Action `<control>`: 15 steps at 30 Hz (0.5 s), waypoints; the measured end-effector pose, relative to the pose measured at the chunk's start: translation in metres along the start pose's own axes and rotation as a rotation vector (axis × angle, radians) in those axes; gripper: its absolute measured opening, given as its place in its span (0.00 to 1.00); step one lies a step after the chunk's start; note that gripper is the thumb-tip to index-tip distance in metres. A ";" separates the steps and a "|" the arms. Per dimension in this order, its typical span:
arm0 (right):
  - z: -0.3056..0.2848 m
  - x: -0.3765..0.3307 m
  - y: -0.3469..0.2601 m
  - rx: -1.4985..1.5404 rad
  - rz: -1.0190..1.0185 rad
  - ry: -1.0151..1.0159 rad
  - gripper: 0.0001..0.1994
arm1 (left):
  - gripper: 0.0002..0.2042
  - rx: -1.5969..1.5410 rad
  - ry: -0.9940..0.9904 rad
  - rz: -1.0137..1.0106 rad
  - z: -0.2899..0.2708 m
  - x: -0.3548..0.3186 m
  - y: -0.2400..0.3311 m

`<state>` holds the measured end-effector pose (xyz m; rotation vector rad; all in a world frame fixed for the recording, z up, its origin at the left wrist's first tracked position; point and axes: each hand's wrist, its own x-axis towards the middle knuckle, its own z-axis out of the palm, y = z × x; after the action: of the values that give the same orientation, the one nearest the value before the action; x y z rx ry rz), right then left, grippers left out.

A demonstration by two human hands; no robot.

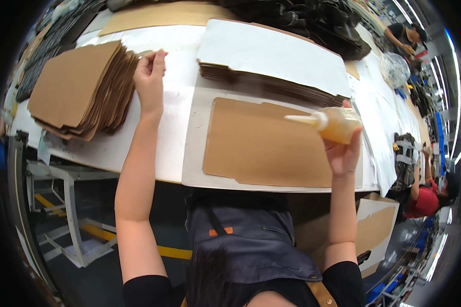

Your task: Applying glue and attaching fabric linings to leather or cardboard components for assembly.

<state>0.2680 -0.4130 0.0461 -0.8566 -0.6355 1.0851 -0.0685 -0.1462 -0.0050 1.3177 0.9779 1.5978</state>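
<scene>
My right hand (pixel 343 156) grips a squeeze bottle (pixel 340 125) of amber liquid, tilted on its side with its pale nozzle pointing left. Beneath it a brown cardboard panel (pixel 261 143) lies flat on a grey-white board (pixel 194 169). My left hand (pixel 151 79) is raised beside the right edge of a thick stack of brown cardboard panels (pixel 74 84). Its fingers are curled closed, and whether anything is pinched in them does not show. Behind the flat panel sits another stack of panels (pixel 271 53), its top face white.
Dark fabric items (pixel 312 25) are heaped at the back of the white table (pixel 174 128). White sheets (pixel 379 133) hang over its right side. A clear plastic bag (pixel 394 69) lies farther right. Two people work beyond, one in a red top (pixel 422 199). An open carton (pixel 376 225) stands below right.
</scene>
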 end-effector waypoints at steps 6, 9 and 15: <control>-0.094 -0.011 -0.066 0.188 -0.068 0.151 0.33 | 0.12 0.030 -0.041 0.000 -0.003 0.006 -0.004; -0.121 -0.006 -0.081 0.128 -0.137 0.244 0.33 | 0.11 0.076 -0.045 -0.005 -0.002 0.004 -0.011; -0.178 -0.009 -0.113 -0.068 -0.253 0.381 0.33 | 0.11 0.193 -0.050 -0.015 -0.004 0.006 -0.030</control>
<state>0.4628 -0.4952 0.0465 -0.9817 -0.4465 0.6520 -0.0690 -0.1303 -0.0316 1.4693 1.1311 1.4807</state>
